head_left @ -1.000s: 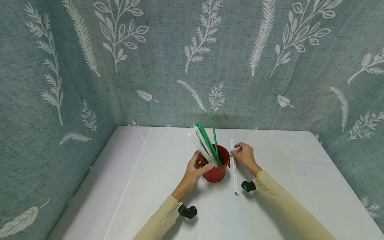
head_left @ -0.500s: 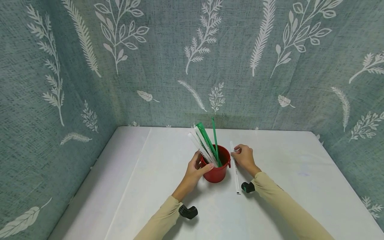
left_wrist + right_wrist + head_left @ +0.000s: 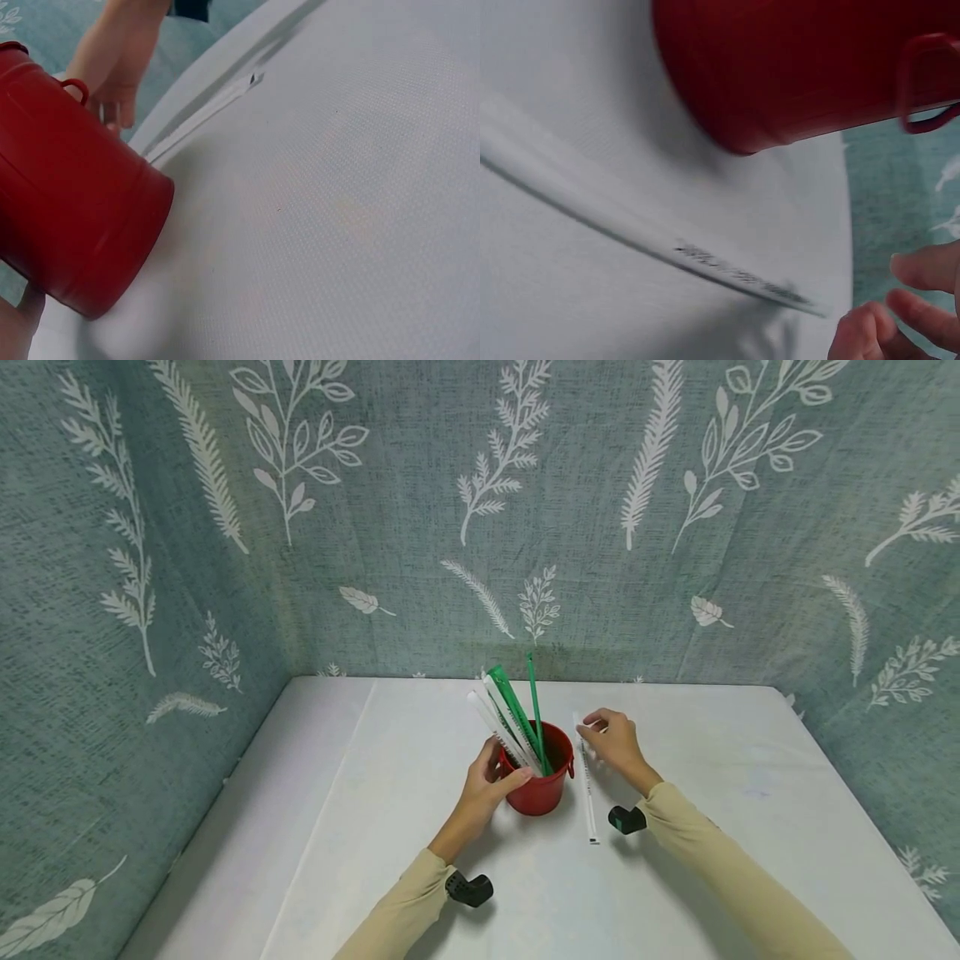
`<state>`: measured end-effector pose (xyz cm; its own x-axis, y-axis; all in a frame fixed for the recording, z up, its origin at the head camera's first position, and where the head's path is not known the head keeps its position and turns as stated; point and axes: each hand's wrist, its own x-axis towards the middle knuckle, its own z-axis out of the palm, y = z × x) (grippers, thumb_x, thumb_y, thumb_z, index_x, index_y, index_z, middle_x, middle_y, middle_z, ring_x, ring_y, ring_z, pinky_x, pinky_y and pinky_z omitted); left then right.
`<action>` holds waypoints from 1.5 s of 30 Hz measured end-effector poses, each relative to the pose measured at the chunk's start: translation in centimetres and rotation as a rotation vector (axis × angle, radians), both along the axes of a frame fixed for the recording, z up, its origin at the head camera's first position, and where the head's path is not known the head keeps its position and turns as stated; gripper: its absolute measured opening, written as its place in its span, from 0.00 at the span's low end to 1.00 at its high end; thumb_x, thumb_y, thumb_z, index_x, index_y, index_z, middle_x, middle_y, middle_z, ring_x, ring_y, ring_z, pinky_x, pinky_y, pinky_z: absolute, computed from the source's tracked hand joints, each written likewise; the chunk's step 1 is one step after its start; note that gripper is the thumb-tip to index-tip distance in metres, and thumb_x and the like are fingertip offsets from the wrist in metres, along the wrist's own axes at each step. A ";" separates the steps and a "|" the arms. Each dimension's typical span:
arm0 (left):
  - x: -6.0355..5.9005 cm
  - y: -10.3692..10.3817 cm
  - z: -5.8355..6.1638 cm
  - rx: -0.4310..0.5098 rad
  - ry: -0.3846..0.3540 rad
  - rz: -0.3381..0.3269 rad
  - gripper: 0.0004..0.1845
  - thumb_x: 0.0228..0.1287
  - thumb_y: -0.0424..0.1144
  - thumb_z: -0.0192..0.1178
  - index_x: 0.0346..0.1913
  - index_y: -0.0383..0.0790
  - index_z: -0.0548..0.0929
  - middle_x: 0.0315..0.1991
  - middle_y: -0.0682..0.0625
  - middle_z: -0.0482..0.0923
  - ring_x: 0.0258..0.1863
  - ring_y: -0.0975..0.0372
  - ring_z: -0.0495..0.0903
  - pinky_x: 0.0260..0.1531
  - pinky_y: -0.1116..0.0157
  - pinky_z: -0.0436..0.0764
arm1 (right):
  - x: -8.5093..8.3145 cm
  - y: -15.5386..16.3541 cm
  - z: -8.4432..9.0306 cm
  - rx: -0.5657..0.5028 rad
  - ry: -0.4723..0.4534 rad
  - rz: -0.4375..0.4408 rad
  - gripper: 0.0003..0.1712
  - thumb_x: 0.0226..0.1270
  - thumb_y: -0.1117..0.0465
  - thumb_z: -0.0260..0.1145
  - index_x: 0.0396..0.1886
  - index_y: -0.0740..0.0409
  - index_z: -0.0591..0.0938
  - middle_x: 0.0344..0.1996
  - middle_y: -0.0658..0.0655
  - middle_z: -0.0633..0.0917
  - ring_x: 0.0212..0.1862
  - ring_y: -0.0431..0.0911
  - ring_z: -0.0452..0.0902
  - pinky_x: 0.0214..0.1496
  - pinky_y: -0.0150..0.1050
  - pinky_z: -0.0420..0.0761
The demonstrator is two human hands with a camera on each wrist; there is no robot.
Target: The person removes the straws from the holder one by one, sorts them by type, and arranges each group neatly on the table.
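A red bucket [image 3: 542, 777] stands on the white table [image 3: 750, 827] with several wrapped straws [image 3: 510, 727], green and white, already upright inside it. The left hand [image 3: 486, 781] grips the bucket's left side, fingers curled around the wall. One more white straw [image 3: 585, 785] lies flat on the table just right of the bucket, not yet in. The right hand [image 3: 613, 742] hovers at that straw's far end, fingers loosely bent and apart, gripping nothing.
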<state>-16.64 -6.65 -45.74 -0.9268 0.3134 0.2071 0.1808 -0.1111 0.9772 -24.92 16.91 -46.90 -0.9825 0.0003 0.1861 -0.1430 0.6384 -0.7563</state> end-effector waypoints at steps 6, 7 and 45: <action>0.0 0.0 0.0 0.009 -0.003 0.010 0.35 0.62 0.35 0.60 0.71 0.44 0.58 0.67 0.46 0.64 0.65 0.56 0.65 0.62 0.56 0.64 | 0.6 0.1 2.0 -0.051 0.017 0.054 0.12 0.61 0.63 0.66 0.40 0.69 0.81 0.30 0.63 0.83 0.24 0.48 0.78 0.23 0.35 0.78; 0.0 0.0 0.0 0.008 -0.006 0.012 0.35 0.62 0.35 0.60 0.71 0.44 0.58 0.67 0.46 0.64 0.64 0.56 0.65 0.62 0.56 0.64 | 0.7 0.1 2.4 -0.061 0.016 0.060 0.12 0.62 0.63 0.66 0.40 0.69 0.81 0.31 0.63 0.82 0.26 0.50 0.79 0.23 0.35 0.79; 0.0 0.1 0.1 0.001 -0.025 0.023 0.35 0.62 0.35 0.60 0.71 0.44 0.59 0.66 0.47 0.65 0.63 0.57 0.66 0.62 0.58 0.65 | 4.9 -5.6 9.5 -0.138 0.197 0.284 0.12 0.59 0.67 0.68 0.44 0.62 0.81 0.38 0.61 0.84 0.38 0.49 0.81 0.39 0.47 0.81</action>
